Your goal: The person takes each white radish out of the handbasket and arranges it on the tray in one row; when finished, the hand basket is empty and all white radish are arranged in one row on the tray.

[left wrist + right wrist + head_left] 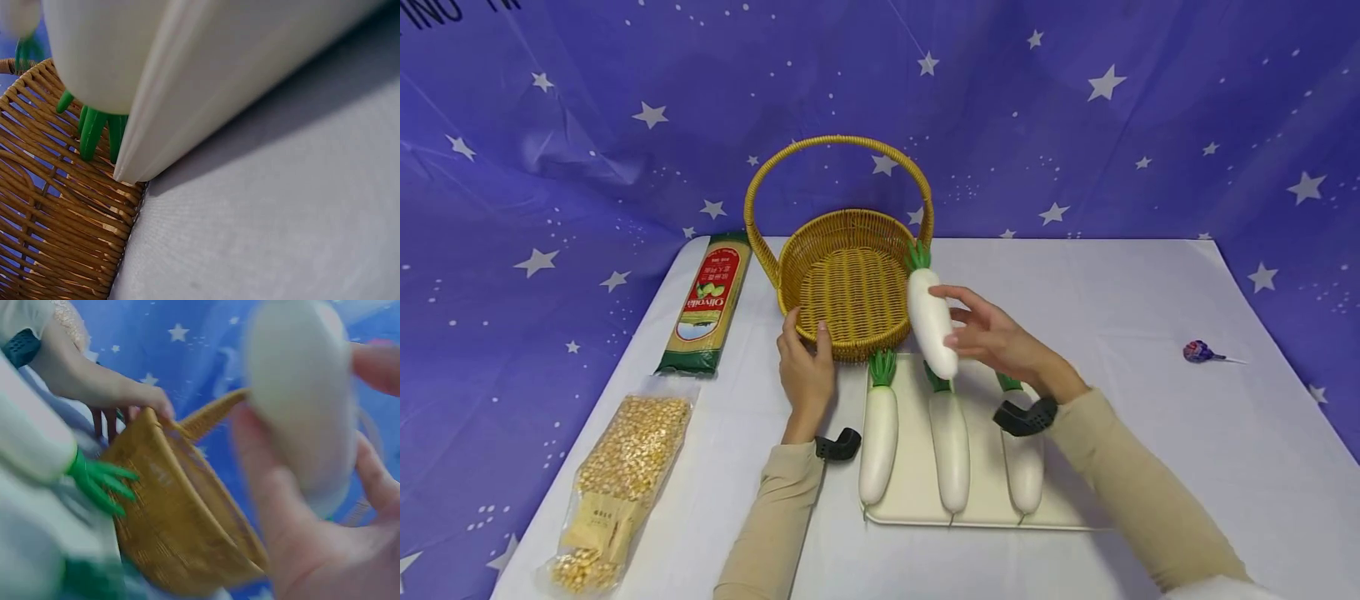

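Observation:
My right hand (992,333) grips a white radish (931,321) with green leaves, its leafy end pointing toward the basket's right rim. In the right wrist view the same radish (300,394) looks blurred between thumb and fingers. At the front left rim of a yellow wicker basket (853,292), my left hand (807,375) holds the edge. The basket has a tall arched handle, and its woven bottom shows. Three more white radishes lie side by side on a cream tray (913,487), one of them the left radish (878,450). The right forearm partly covers the tray's right side.
Left of the basket lies a red and green pasta packet (706,304). Nearer is a clear bag of corn kernels (632,450). A wrapped lollipop (1198,351) is at the far right of the white tabletop (1112,317). A purple star-patterned cloth hangs behind.

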The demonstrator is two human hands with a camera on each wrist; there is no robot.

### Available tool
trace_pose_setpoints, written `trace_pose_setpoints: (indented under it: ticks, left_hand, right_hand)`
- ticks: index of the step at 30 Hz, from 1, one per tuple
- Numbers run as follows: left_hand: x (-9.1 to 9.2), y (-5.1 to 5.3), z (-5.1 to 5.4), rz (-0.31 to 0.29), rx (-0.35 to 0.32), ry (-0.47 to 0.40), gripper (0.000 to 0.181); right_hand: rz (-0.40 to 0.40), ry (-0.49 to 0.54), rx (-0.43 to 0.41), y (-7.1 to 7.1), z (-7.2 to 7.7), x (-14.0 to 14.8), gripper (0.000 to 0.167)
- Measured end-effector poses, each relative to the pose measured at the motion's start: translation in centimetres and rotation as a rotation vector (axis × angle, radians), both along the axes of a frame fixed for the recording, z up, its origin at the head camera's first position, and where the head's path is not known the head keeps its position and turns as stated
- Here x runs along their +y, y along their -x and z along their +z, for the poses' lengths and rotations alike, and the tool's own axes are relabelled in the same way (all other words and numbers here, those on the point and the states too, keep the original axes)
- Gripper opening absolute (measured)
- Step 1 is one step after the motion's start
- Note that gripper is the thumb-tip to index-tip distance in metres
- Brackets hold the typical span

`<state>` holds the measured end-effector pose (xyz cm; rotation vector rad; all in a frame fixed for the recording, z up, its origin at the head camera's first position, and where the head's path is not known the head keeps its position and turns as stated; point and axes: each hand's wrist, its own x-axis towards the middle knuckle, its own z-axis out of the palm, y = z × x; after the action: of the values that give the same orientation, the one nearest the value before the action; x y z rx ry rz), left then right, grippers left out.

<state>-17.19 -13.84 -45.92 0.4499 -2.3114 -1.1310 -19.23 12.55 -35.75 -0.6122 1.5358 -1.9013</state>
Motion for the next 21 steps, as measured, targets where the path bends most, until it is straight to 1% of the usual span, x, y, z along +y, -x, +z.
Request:
trace_pose_setpoints:
  ticks: [3, 5, 8, 11, 14, 16, 18, 21]
  left_hand:
    - [0.0, 0.0, 0.0, -0.001, -0.001, -0.005, 0.053]
    - [0.0, 0.0, 0.0, -0.003, -0.002, -0.01, 0.053]
    - [0.1, 0.0, -0.1, -0.012, -0.004, -0.014, 0.053]
    - [0.2, -0.1, -0.2, -0.019, -0.006, -0.018, 0.053]
    - [0.1, -0.1, -0.2, -0.016, -0.007, -0.02, 0.053]
    - [0.0, -0.1, -0.3, -0.017, -0.005, -0.017, 0.053]
    - [-0.1, -0.1, -0.2, -0.02, -0.004, -0.018, 0.054]
    - [-0.1, -0.1, -0.1, -0.018, -0.001, -0.022, 0.054]
  right_hand:
    - [0.0, -0.096, 0.096, -2.1, -0.2, 4.2, 0.061]
    - [-0.01, -0.134, 0.145, -3.4, -0.7, 6.9, 0.062]
    - [-0.047, -0.196, 0.202, -5.5, -1.8, 10.4, 0.064]
    - [-0.107, -0.298, 0.245, -7.9, -3.3, 13.2, 0.063]
    - [-0.151, -0.404, 0.254, -10.0, -4.9, 14.9, 0.061]
    - [-0.167, -0.465, 0.239, -10.9, -5.7, 15.5, 0.061]
    - [-0.176, -0.518, 0.233, -11.6, -6.0, 15.8, 0.062]
    - [-0.195, -0.591, 0.235, -12.3, -6.1, 15.9, 0.064]
